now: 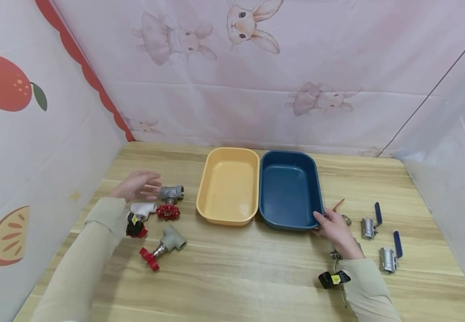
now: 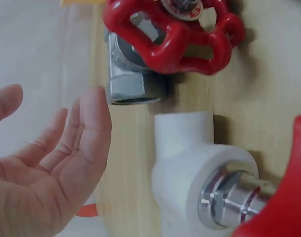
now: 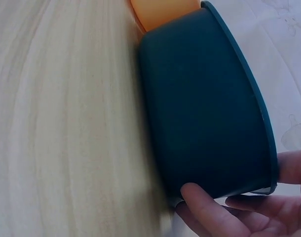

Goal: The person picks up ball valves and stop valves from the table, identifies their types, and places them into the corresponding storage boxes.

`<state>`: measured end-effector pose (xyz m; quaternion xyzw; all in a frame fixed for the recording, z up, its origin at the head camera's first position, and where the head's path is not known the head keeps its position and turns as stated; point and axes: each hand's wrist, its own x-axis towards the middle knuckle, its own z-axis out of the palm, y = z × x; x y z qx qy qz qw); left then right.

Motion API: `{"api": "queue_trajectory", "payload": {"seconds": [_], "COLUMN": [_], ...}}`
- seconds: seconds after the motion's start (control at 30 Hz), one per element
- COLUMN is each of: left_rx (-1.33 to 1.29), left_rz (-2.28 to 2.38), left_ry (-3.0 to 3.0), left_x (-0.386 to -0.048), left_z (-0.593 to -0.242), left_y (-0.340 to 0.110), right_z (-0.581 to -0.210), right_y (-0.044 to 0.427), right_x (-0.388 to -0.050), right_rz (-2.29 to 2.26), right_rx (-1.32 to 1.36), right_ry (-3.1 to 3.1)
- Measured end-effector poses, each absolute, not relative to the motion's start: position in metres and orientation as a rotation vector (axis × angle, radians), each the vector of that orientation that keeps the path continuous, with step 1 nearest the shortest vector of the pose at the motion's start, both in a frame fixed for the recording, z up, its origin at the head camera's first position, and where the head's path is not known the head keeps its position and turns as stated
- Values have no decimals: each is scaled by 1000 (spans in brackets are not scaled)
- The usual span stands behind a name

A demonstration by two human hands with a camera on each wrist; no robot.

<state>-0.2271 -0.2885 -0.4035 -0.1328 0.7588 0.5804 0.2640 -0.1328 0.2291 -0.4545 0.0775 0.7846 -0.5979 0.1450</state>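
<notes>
My left hand (image 1: 136, 185), fingers loosely extended, is beside a metal valve (image 1: 172, 192) with a red handwheel (image 1: 168, 212); fingertip contact is unclear. Below it, a white tee-shaped valve (image 2: 182, 165) sits partly behind the wrist camera in the head view. A grey valve (image 1: 173, 239) with a red handle lies nearer the front. On the other side, my right hand (image 1: 337, 230) grips the near right corner of a dark blue bin (image 3: 205, 108), thumb at the rim and fingers against the outside. A yellow bin (image 1: 228, 192) stands against its left side.
Two silver ball valves (image 1: 368, 228) with blue levers lie at the right. Partly hidden around my right hand are more valves, one with a red lever (image 1: 338, 205). Printed curtains (image 1: 200, 112) close off the table's back and sides.
</notes>
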Motion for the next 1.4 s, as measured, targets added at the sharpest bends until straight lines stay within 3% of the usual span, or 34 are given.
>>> {"api": "queue_trajectory", "payload": {"seconds": [0.5, 0.9, 1.4], "left_rx": [-553, -563, -558], "left_rz": [1606, 1508, 1379], "left_ry": [1863, 1895, 1948], "left_x": [-237, -239, -241], "left_z": [-415, -434, -433], "left_y": [-296, -301, -290], "right_z": [-452, -454, -454], "right_y": [229, 229, 230], "right_x": [-132, -132, -132], "right_rz": [-1748, -1752, -1760], "right_rx": [214, 214, 211], "right_ry": [2239, 2237, 2210]}}
